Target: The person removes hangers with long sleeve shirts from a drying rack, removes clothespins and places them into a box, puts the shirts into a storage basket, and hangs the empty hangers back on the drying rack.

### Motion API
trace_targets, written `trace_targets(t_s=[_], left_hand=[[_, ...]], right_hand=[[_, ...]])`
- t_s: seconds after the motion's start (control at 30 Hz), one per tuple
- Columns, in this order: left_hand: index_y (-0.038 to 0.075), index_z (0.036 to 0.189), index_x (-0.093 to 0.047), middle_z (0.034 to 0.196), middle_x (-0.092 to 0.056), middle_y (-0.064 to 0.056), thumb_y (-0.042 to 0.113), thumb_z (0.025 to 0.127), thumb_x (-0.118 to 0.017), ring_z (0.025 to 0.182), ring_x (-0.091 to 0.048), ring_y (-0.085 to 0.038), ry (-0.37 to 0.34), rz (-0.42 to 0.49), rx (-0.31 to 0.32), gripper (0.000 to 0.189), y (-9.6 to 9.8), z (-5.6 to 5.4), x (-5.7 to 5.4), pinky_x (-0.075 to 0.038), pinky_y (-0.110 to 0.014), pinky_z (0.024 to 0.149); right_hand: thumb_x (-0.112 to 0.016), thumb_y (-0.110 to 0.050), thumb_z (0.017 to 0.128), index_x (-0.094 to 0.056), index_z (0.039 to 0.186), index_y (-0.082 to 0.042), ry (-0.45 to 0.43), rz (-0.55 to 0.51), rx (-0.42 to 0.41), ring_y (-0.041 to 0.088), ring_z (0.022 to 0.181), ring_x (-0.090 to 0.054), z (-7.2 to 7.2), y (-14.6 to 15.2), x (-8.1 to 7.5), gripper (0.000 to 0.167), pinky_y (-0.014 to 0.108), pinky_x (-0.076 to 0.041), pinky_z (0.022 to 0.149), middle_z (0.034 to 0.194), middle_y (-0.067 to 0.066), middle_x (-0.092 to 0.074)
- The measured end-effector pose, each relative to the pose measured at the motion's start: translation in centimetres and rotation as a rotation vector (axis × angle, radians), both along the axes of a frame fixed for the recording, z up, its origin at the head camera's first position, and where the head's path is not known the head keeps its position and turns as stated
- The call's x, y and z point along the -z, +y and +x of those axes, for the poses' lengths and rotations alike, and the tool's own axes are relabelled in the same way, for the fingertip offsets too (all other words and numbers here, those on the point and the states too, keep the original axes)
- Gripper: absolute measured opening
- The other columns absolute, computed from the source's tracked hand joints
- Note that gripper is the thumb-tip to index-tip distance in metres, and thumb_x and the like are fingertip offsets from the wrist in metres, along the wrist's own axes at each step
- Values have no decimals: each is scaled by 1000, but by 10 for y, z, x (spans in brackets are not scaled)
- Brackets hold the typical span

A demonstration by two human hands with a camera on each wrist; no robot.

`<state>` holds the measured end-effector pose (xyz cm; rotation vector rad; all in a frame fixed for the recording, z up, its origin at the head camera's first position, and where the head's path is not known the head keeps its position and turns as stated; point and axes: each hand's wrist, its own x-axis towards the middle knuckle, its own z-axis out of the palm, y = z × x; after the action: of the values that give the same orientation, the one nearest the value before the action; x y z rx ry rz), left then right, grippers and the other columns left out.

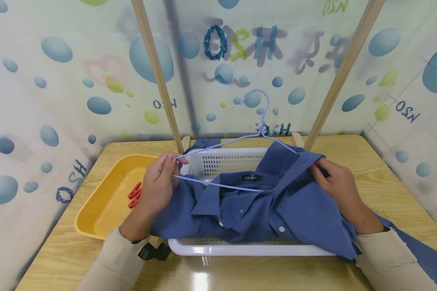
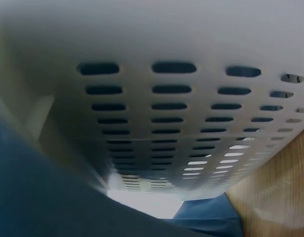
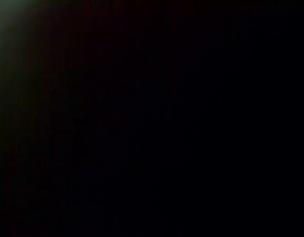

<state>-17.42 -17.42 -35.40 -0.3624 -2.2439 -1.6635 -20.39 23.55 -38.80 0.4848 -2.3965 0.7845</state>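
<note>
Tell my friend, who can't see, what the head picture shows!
A person's left hand holds a hanger, one end tucked inside a blue shirt held by the right hand. Beneath is a white basket, beside a yellow tub with red clips.

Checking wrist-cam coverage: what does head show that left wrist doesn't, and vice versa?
Head only: left hand pinching the hanger, right hand, black neck label, yellow tray, red clothespins, wooden poles, patterned backdrop.
Left wrist only: a close-up of a slotted basket wall filling most of the frame; which wall, I can't tell.
Both: white basket, blue cloth, wooden tabletop.
</note>
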Motion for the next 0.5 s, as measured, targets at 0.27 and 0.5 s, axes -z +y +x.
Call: trace_targets(t_s=[0.27,0.5], left_hand=[[-4,107,-64,65,-38,-6,22,109,-38,54,-38,-19,-33,-9,-9,37,-2,2,-4,-36,-24,53],[-2,107,-65,64,-38,-9,22,109,-39,53,-38,-18,-35,-10,-19,36,-3,2,-4,-36,-25,53]], right_hand=[[-66,-3,92,-69,93,-5,-44,16,2,5,59,-45,0,0,0,4,17,-34,55,68,6,-62],[-66,-4,92,-67,89,-7,-58,11,-6,4,57,-42,0,0,0,5,17,-31,53,63,1,-53]])
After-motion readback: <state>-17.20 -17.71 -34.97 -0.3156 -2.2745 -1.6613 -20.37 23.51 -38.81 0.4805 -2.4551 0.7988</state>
